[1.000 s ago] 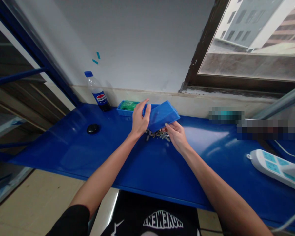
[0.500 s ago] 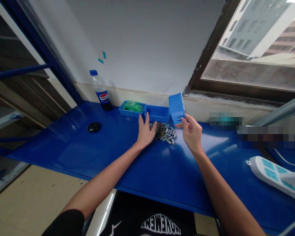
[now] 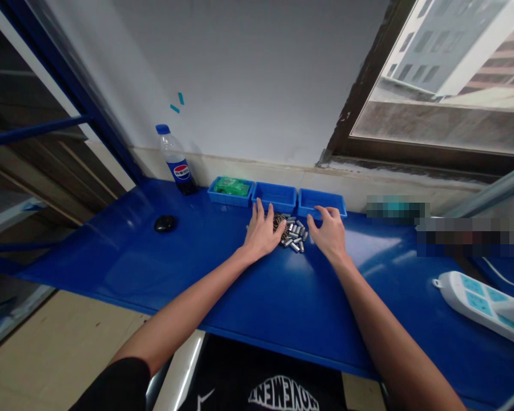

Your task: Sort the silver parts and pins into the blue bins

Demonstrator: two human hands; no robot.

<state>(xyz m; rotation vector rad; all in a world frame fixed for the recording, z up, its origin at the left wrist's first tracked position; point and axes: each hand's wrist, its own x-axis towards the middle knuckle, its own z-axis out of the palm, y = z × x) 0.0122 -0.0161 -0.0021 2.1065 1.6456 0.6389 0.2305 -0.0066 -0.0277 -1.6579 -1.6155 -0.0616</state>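
Note:
My left hand point(image 3: 263, 231) rests with fingers spread against the left side of a pile of small metal parts. Dark, brassy screw-like pieces point(image 3: 279, 224) lie in the pile's middle, partly hidden by that hand. Short silvery cylinders point(image 3: 297, 233) are scattered along its right side. Just right of the pile is my right hand point(image 3: 329, 231), thumb and fingers apart, holding nothing. Behind it a blue tray point(image 3: 338, 206) sits on the table. A second blue tray point(image 3: 276, 194) stands beside it, behind the pile. Farther left, a third blue tray point(image 3: 223, 198) holds a green packet point(image 3: 231, 186).
A cola bottle point(image 3: 180, 168) stands against the wall at the back left, with a black computer mouse point(image 3: 165, 223) in front. To the right lies a white power strip point(image 3: 484, 302). Blurred-out items sit at the back right of the blue table point(image 3: 257, 297).
The right tray, tilted up in my right hand before, now sits flat beside the middle one. My right hand has let go of it. My left hand has shifted slightly right over the pile.

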